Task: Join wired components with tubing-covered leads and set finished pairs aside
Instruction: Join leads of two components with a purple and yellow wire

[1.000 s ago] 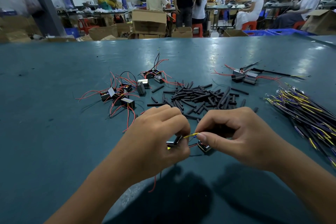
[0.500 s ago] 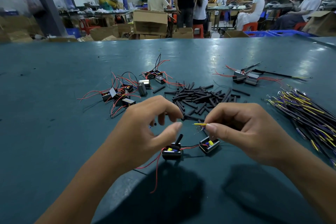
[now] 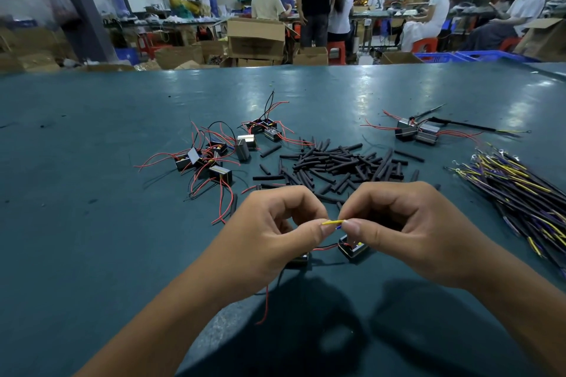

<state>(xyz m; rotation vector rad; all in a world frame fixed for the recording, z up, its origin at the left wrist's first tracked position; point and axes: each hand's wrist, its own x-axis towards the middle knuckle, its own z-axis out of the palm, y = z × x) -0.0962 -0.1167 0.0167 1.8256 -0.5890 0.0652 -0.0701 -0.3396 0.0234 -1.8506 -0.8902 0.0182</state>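
My left hand and my right hand meet over the near middle of the table, and both pinch a short yellow lead between thumb and forefinger. Below them lie two small black components: one under my right thumb, the other mostly hidden by my left hand. A red wire runs between them. A pile of black tubing pieces lies just beyond my hands.
Several components with red wires lie at the left. A finished pair sits at the far right. A bundle of yellow and purple leads lies at the right edge. The green table ends at boxes and seated people.
My left hand, open half a second ago, has closed in and now pinches the yellow lead's free end. Both hands sit lower in view, over the two components.
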